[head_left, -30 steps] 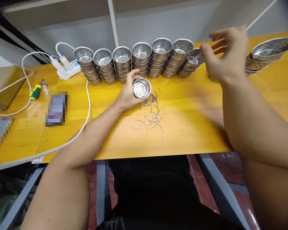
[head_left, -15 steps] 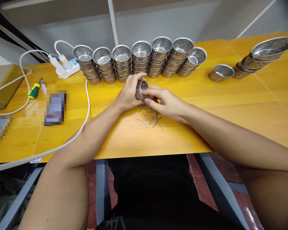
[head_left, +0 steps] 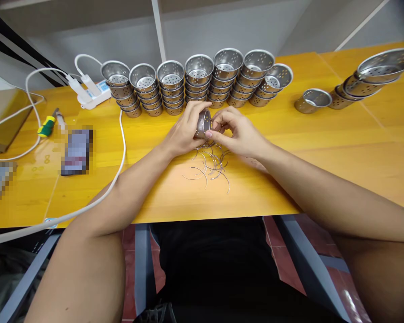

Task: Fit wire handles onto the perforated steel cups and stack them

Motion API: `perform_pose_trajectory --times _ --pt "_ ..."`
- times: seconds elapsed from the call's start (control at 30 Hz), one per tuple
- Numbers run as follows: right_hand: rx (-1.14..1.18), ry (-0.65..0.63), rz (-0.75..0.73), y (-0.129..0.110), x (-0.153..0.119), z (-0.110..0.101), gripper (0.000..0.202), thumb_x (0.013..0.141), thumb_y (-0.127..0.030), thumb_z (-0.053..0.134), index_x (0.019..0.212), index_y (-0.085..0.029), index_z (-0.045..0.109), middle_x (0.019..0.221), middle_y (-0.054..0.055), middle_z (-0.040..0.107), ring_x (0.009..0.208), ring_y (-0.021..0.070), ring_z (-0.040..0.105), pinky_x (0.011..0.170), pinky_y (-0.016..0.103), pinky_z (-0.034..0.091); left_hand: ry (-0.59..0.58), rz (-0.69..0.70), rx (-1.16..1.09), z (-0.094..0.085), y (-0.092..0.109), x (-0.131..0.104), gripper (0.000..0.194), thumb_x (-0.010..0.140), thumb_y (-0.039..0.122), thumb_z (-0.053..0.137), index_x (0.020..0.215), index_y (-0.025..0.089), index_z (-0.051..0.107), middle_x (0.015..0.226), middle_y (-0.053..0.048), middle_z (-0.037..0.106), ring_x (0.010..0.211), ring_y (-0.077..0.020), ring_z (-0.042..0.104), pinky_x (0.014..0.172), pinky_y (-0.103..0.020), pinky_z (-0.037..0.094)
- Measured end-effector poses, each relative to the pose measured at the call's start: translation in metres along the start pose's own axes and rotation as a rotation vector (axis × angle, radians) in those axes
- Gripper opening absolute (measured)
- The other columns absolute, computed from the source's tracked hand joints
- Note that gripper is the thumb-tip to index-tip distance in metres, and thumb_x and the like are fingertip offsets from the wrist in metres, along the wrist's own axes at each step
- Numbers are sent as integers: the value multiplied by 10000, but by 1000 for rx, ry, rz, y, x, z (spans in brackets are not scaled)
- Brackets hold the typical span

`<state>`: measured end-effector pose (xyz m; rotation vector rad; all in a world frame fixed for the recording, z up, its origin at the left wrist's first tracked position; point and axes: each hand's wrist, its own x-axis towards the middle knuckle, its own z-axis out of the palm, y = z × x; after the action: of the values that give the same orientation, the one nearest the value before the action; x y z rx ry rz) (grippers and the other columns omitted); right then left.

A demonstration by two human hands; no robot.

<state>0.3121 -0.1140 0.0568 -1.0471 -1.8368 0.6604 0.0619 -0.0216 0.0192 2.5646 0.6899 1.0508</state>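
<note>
Just above the yellow wooden worktop [head_left: 289, 148], the left hand [head_left: 185, 130] is closed round a small perforated steel cup [head_left: 203, 123], tipped on its side so its rim faces the right hand [head_left: 237, 134], whose fingertips pinch at that rim; whether they grip a wire I cannot tell. Loose curved wire clips [head_left: 210, 168] lie scattered right beneath, within easy reach. Behind, stacks of nested perforated steel cups [head_left: 195, 80] stand in a row, each holding only the next cup
</note>
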Motion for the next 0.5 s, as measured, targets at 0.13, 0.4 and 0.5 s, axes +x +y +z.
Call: perform_pose_trajectory --times 0.13,0.4,0.5 --pt "61 28 -8 0 3 2 763 921 -1013 974 1012 -283 772 1180 125 759 1113 330 732 1025 544 698 -16 35 -1 -1 -1 0 946 1128 957 699 1831 368 468 1782 -217 621 1780 -501 648 1470 -776 614" --pt "119 43 18 -1 3 0 736 858 -998 1038 926 -299 816 1126 110 758 1109 341 742 1076 590 687 -41 84 -42 2 -5 0 934 1168 982 563 1819 320 455 1775 -253 589 1806 -510 605 1493 -796 552" --pt "124 65 29 -1 2 1 738 853 -1000 1040 927 -303 808 1134 105 752 1117 334 752 1103 594 701 -25 83 -43 3 -5 0 963 1159 1018 504 1819 320 445 1762 -255 589 1798 -512 609 1485 -806 553"
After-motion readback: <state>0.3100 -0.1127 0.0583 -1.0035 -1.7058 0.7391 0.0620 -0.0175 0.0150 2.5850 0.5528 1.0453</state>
